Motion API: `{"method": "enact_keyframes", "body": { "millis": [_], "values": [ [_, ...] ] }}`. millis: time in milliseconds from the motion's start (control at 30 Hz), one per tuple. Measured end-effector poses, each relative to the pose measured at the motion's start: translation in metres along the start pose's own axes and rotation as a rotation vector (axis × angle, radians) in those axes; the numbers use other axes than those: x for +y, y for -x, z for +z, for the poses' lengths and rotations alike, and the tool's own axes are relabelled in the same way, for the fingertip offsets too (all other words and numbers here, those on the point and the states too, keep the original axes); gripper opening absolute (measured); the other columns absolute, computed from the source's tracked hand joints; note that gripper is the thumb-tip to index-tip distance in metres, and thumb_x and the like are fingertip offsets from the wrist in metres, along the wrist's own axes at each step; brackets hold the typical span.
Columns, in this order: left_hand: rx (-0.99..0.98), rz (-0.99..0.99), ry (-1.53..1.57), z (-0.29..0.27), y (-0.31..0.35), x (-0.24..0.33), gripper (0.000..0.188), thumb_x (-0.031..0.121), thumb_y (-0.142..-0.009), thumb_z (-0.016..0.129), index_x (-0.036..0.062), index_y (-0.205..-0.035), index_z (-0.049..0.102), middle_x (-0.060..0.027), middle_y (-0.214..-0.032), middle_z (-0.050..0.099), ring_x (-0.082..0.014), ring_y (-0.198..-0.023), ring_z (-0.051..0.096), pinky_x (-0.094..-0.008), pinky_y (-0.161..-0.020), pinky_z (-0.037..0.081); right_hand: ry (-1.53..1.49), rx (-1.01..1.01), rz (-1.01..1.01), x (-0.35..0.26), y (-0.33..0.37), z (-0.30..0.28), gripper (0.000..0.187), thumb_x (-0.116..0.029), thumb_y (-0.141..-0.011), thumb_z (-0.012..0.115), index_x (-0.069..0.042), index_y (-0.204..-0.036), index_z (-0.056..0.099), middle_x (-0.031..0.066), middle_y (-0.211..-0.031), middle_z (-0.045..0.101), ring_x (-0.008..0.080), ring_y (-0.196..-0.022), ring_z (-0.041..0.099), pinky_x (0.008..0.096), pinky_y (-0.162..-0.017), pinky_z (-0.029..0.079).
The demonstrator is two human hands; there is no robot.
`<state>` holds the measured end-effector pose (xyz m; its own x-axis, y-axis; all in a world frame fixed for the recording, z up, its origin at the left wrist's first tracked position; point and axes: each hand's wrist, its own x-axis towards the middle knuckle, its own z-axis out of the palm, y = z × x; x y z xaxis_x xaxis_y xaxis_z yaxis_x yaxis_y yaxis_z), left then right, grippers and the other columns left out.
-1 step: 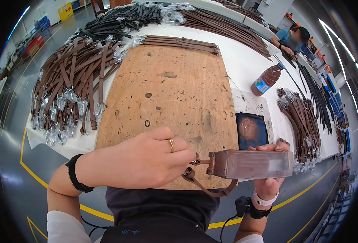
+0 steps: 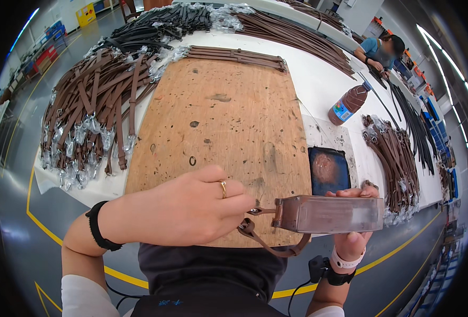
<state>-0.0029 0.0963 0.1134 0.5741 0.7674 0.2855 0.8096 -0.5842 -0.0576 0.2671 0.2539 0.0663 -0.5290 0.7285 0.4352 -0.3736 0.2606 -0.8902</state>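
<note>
My left hand [image 2: 207, 211] is closed, its fingers pinched on the end of a narrow brown leather strap [image 2: 284, 252] with a small metal fitting. The strap bends in a loop below the near edge of the board. In my right hand [image 2: 353, 238] lies a clear, flat-sided plastic bottle [image 2: 332, 214], stained brown, held on its side with fingers behind it and thumb below. Its brown-stained left end meets a short piece of the strap beside my left fingertips. The bottle hides part of the right palm.
A spotted wooden board [image 2: 218, 127] lies on the white table. Brown straps with plastic-wrapped buckles [image 2: 88, 116] heap at left, and more brown straps [image 2: 395, 158] lie at right. Near the board's right edge are a dark blue pad [image 2: 329, 171] and a capped bottle of brown liquid [image 2: 349, 104]. A co-worker [image 2: 382, 55] sits at far right.
</note>
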Motion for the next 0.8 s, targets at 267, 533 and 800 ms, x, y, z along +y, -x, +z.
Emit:
{"method": "enact_keyframes", "body": {
  "millis": [267,533,800],
  "values": [
    [-0.006,-0.07,0.093,0.0,0.003,-0.003,0.019,0.014,-0.074,0.063,0.0064,-0.091,0.064,-0.0041,-0.101,0.057,-0.0179,-0.084,0.055,-0.0325,-0.073,0.038,-0.048,0.123,-0.036,-0.008,0.009,-0.008,0.081,-0.038,-0.067,0.085,-0.005,-0.122,0.035,0.0189,-0.11,0.057,0.0286,-0.105,0.06,0.0508,-0.097,0.048],
    [0.094,-0.167,0.084,0.003,0.002,-0.001,0.017,0.014,-0.07,0.065,0.005,-0.084,0.062,-0.0058,-0.092,0.052,-0.0205,-0.082,0.052,-0.0336,-0.072,0.035,-0.078,0.113,-0.11,-0.009,0.034,0.011,0.079,-0.037,-0.071,0.081,-0.004,-0.127,0.035,0.0176,-0.117,0.052,0.0281,-0.116,0.054,0.049,-0.105,0.041],
    [0.061,-0.236,0.095,0.003,-0.002,0.004,0.018,0.012,-0.07,0.07,0.0061,-0.085,0.062,-0.0059,-0.093,0.054,-0.0217,-0.081,0.052,-0.0359,-0.073,0.034,-0.004,0.177,-0.089,-0.006,0.04,0.041,0.079,-0.039,-0.07,0.083,-0.006,-0.124,0.036,0.0171,-0.113,0.055,0.0276,-0.113,0.055,0.0489,-0.102,0.045]
  ]
}}
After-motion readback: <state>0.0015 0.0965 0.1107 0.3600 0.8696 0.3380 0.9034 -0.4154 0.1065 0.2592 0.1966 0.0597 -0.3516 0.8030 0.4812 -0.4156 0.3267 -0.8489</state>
